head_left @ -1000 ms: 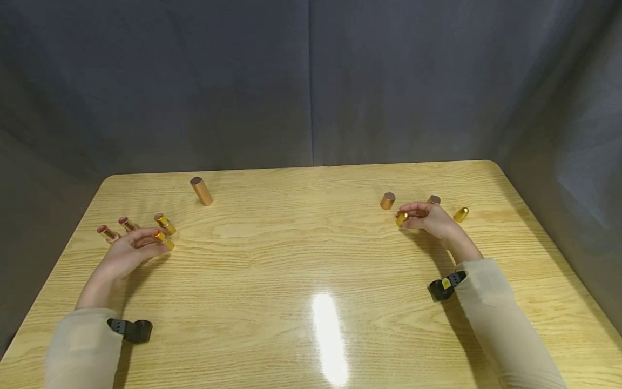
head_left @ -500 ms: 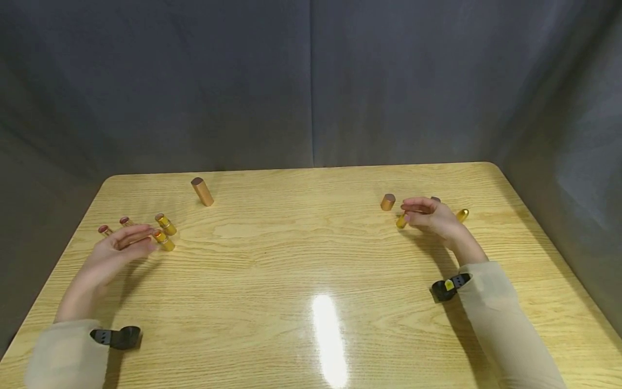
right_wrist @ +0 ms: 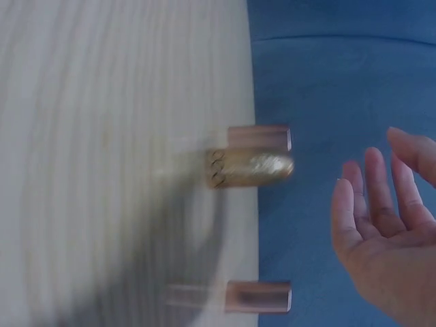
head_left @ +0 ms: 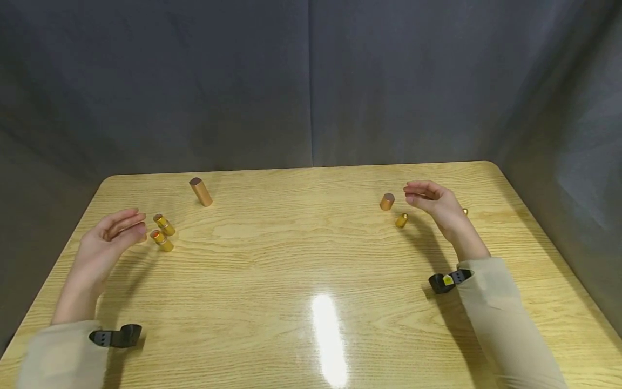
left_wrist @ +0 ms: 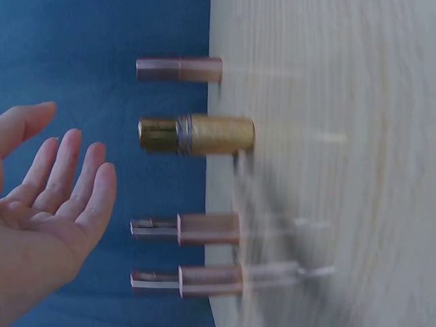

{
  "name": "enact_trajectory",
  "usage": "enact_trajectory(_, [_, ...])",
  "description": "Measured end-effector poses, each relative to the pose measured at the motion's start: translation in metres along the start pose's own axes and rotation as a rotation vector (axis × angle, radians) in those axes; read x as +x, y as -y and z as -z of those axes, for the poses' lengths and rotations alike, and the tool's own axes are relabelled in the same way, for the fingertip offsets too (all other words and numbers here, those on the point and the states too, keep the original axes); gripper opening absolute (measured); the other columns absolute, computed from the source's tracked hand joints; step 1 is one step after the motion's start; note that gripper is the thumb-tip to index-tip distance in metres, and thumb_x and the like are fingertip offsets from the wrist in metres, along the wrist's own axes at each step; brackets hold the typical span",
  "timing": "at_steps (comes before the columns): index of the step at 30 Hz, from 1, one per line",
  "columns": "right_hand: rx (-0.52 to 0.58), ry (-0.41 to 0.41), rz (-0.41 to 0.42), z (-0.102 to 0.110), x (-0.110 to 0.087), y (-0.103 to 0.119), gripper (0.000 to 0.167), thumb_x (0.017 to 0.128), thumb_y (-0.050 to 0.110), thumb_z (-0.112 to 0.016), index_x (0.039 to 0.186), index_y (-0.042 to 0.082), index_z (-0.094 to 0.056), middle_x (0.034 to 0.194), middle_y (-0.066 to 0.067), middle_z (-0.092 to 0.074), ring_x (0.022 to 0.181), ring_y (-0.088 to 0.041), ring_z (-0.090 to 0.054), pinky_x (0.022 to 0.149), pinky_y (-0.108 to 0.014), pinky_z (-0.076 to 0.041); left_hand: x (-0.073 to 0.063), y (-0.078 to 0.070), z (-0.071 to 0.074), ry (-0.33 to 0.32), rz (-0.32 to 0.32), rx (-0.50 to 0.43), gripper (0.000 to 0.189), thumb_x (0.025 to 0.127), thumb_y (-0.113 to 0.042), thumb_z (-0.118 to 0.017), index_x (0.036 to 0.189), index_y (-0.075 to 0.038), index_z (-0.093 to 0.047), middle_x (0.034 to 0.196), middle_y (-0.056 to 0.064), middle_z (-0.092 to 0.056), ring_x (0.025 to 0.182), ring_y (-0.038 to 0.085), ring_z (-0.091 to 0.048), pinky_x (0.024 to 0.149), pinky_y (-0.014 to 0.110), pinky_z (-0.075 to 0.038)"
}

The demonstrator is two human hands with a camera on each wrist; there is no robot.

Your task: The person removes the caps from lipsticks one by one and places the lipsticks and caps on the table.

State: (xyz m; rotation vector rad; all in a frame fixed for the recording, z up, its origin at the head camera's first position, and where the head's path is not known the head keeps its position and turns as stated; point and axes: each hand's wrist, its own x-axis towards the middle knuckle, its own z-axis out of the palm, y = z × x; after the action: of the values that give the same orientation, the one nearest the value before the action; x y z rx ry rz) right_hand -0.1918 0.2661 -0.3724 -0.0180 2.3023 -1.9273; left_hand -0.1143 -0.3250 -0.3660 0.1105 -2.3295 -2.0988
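My left hand (head_left: 108, 237) hovers at the table's left with relaxed fingers and holds nothing. Just right of it two uncapped gold lipstick tubes (head_left: 162, 240) stand upright. In the head view the hand hides most of two rose-gold lipstick tubes; the left wrist view shows these rose-gold tubes (left_wrist: 210, 281) standing side by side. My right hand (head_left: 437, 210), also holding nothing, is raised above a round-topped gold lipstick cap (head_left: 401, 220). A copper cap (head_left: 386, 201) stands behind that cap. Another copper cap (right_wrist: 259, 296) appears in the right wrist view.
A taller copper tube (head_left: 201, 192) stands near the table's back left. A second gold cap (head_left: 465, 212) peeks out beside my right wrist. The wooden table (head_left: 272, 259) has a bright reflection at its front. Dark curtain (head_left: 311, 86) surrounds the back and sides.
My left hand has let go of the front gold lipstick tube and drawn left. My right hand has released the gold cap, which stands on the table, and risen away from it.
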Motion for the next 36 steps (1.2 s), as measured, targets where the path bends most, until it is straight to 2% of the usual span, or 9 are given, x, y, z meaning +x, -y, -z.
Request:
enact_trajectory(4, [0.042, -0.014, 0.041, -0.007, 0.001, 0.007, 0.021, 0.091, 0.014, -0.065, 0.108, 0.025, -0.059, 0.103, 0.017, -0.064, 0.098, 0.005, -0.059, 0.086, -0.007, -0.046, 0.004, -0.007, -0.015, -0.046, -0.038, -0.066, 0.035, 0.091, -0.010, -0.065, 0.121, -0.024, -0.053, 0.107, -0.022, -0.063, 0.093, -0.012, -0.060, 0.071, 0.005, -0.048])
enact_trajectory(7, [0.070, -0.016, 0.057, -0.013, 0.001, 0.012, 0.021, 0.091, 0.012, -0.065, 0.108, 0.024, -0.059, 0.102, 0.017, -0.064, 0.097, 0.005, -0.060, 0.086, -0.007, -0.046, 0.007, -0.012, -0.027, -0.078, -0.046, -0.045, 0.034, 0.090, -0.011, -0.065, 0.119, -0.027, -0.054, 0.105, -0.024, -0.063, 0.093, -0.014, -0.059, 0.070, 0.004, -0.046])
enact_trajectory(11, [0.072, -0.003, 0.075, -0.022, 0.002, 0.020, 0.022, 0.091, 0.009, -0.064, 0.107, 0.025, -0.060, 0.101, 0.017, -0.065, 0.097, 0.004, -0.060, 0.088, -0.008, -0.045, 0.014, -0.016, -0.042, -0.097, -0.070, -0.023, 0.034, 0.090, -0.010, -0.065, 0.119, -0.025, -0.054, 0.103, -0.025, -0.062, 0.093, -0.014, -0.059, 0.075, 0.000, -0.045])
enact_trajectory(15, [0.069, 0.015, 0.087, -0.032, 0.004, 0.025, 0.023, 0.092, 0.006, -0.062, 0.105, 0.026, -0.060, 0.099, 0.017, -0.066, 0.095, 0.003, -0.061, 0.089, -0.010, -0.045, 0.024, -0.019, -0.059, -0.133, -0.095, -0.048, 0.032, 0.090, -0.005, -0.064, 0.115, -0.024, -0.055, 0.101, -0.023, -0.063, 0.090, -0.012, -0.061, 0.077, 0.002, -0.048])
enact_trajectory(20, [0.022, 0.032, 0.078, -0.045, 0.008, 0.030, 0.026, 0.092, 0.006, -0.061, 0.105, 0.028, -0.060, 0.098, 0.020, -0.065, 0.095, 0.003, -0.062, 0.086, -0.010, -0.047, 0.038, -0.020, -0.079, -0.198, -0.065, -0.100, 0.033, 0.089, -0.001, -0.062, 0.112, -0.024, -0.055, 0.101, -0.017, -0.061, 0.090, -0.008, -0.061, 0.077, 0.003, -0.049])
enact_trajectory(25, [0.004, 0.066, 0.084, -0.057, 0.012, 0.032, 0.025, 0.092, 0.007, -0.061, 0.104, 0.029, -0.060, 0.098, 0.021, -0.065, 0.095, 0.003, -0.062, 0.084, -0.011, -0.049, 0.053, -0.017, -0.096, -0.297, -0.003, -0.103, 0.034, 0.089, 0.002, -0.058, 0.117, -0.018, -0.053, 0.099, -0.016, -0.059, 0.089, -0.006, -0.059, 0.078, 0.004, -0.048])
enact_trajectory(28, [0.009, 0.095, 0.086, -0.064, 0.014, 0.031, 0.026, 0.092, 0.006, -0.061, 0.105, 0.028, -0.060, 0.098, 0.021, -0.065, 0.096, 0.001, -0.062, 0.084, -0.011, -0.049, 0.061, -0.014, -0.105, -0.350, 0.011, -0.108, 0.037, 0.088, 0.003, -0.058, 0.121, -0.012, -0.053, 0.099, -0.014, -0.058, 0.091, -0.002, -0.059, 0.078, 0.005, -0.048])
enact_trajectory(31, [0.025, 0.119, 0.084, -0.071, 0.016, 0.029, 0.025, 0.092, 0.003, -0.060, 0.110, 0.021, -0.060, 0.097, 0.019, -0.065, 0.096, 0.000, -0.062, 0.084, -0.012, -0.050, 0.068, -0.011, -0.111, -0.399, 0.000, -0.106, 0.038, 0.087, 0.005, -0.057, 0.123, -0.008, -0.053, 0.101, -0.010, -0.057, 0.092, 0.001, -0.058, 0.077, 0.005, -0.047])
enact_trajectory(36, [0.039, 0.149, 0.074, -0.084, 0.019, 0.026, 0.035, 0.092, -0.003, -0.056, 0.127, -0.006, -0.050, 0.097, 0.016, -0.064, 0.095, -0.001, -0.061, 0.085, -0.013, -0.051, 0.076, -0.006, -0.119, -0.474, -0.029, -0.123, 0.039, 0.087, 0.008, -0.055, 0.124, -0.002, -0.052, 0.100, -0.009, -0.055, 0.091, 0.003, -0.056, 0.076, 0.007, -0.047])
